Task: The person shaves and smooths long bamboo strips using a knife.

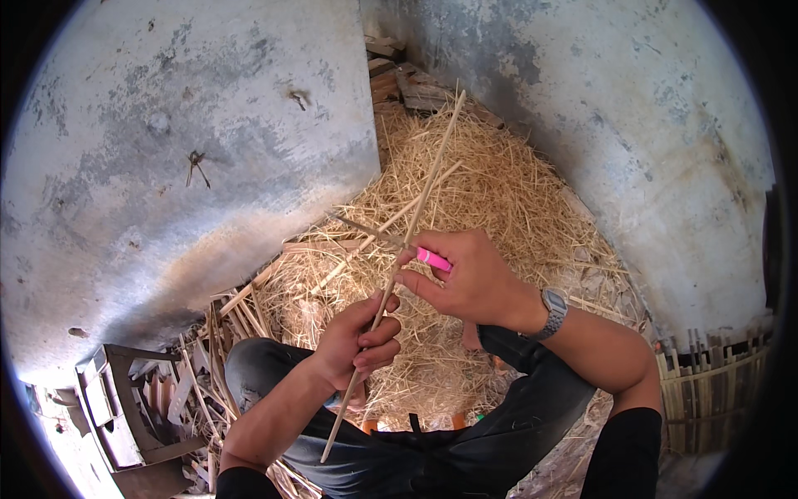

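Walls (199, 91): worn plaster, straw (499, 187) heaped between.
Left grip (351, 343): closed around slim stick (431, 179), slanting above lap (507, 437) and straw.
Right grip (465, 273): closed on pink-handled knife (434, 259), blade (366, 229) crossing stick.
Technique: probably shallow blade, strokes away from left grip.

Steeply down from the wearer's head, the scene is viewed wide: trousers (540, 416) are cut by the lower edge, left hand (345, 343) and right hand (474, 279) are caught close, straw (478, 179) is seen beyond, left wall (208, 100) and right wall (636, 141) are bounded by the fisheye's rim.
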The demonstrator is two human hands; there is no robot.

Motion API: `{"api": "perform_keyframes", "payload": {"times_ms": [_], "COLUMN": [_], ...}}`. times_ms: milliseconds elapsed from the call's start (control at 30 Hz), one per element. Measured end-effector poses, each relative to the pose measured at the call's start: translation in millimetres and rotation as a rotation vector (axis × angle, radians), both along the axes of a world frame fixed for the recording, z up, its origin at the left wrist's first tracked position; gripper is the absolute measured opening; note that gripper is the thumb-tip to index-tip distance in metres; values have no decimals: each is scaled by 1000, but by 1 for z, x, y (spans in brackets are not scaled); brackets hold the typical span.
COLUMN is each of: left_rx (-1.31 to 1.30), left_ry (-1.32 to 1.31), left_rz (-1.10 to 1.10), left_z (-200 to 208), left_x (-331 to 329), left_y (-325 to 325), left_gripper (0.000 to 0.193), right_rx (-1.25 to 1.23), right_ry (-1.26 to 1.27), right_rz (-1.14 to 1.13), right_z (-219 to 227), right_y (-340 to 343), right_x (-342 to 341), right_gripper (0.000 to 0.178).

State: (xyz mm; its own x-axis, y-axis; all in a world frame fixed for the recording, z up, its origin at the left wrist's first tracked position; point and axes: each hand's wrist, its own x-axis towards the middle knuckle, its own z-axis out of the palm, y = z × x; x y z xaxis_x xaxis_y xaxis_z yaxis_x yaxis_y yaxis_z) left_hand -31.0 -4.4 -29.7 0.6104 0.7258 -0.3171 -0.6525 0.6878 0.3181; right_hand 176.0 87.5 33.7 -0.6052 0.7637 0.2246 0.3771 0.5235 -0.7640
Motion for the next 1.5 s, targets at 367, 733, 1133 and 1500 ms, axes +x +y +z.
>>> {"api": "perform_keyframes", "payload": {"times_ms": [367, 733, 1133, 1500], "left_rx": [111, -170, 143, 128], "left_ry": [293, -264, 273, 410], "left_rz": [32, -66, 52, 56], "left_z": [1, -4, 12, 13], "left_x": [6, -11, 0, 1], "left_y": [-3, 5, -2, -5], "left_gripper": [29, 36, 41, 39], "right_rx": [187, 53, -30, 108], "right_ry": [-176, -48, -207, -474], "right_rz": [135, 77, 103, 45], "right_z": [-25, -14, -11, -8], "right_y": [10, 18, -3, -11], "right_x": [-3, 3, -2, -14], "right_gripper": [24, 25, 49, 54]}}
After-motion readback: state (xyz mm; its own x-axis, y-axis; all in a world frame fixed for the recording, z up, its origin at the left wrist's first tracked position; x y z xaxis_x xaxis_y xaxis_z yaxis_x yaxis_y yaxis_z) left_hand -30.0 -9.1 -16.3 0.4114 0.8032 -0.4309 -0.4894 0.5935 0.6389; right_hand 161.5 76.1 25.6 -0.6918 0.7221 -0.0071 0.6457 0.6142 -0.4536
